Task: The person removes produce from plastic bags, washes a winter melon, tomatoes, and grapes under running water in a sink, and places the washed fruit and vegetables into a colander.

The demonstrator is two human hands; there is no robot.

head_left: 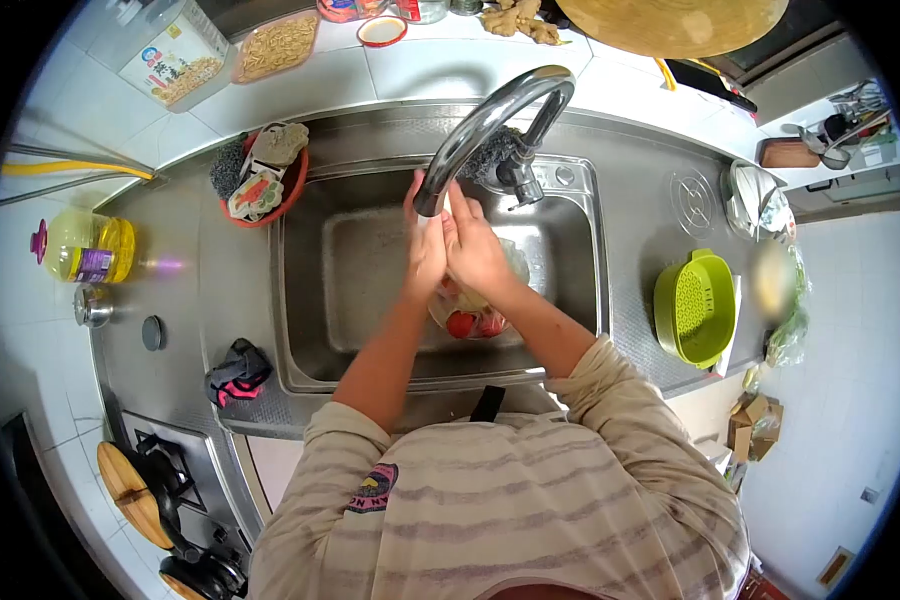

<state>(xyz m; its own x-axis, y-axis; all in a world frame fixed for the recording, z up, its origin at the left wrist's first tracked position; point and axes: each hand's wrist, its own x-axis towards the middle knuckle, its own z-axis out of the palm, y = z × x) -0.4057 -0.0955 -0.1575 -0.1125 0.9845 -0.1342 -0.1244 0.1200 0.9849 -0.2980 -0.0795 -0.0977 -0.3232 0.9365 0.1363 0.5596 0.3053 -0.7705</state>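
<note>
As a person in a striped, pale top leans over a stainless-steel sink, both forearms reach into the basin, sleeves pushed up toward the elbows. The left hand and right hand meet just under the mouth of a curved chrome faucet, fingers angled toward the back wall. Palms face each other, the hands touching; from where I stand, I cannot tell whether anything is grasped between them. Below the hands and partly hidden by the right wrist, red items sit at the bottom of the sink in something transparent, whether bag or bowl I cannot say. Behind the faucet's base, a dark scouring pad rests near the sink's rear rim. At the back left corner stands a red basket packed with sponges and a scrubber, while a dark cloth with pink trim lies beside the front left corner. Farther left, a bottle of yellow oil stands near a small glass jar and a round dark lid. On the right-hand counter, well apart from the hands, sits a green colander. Ginger and a tray of peanuts line the tiled ledge behind.
</note>
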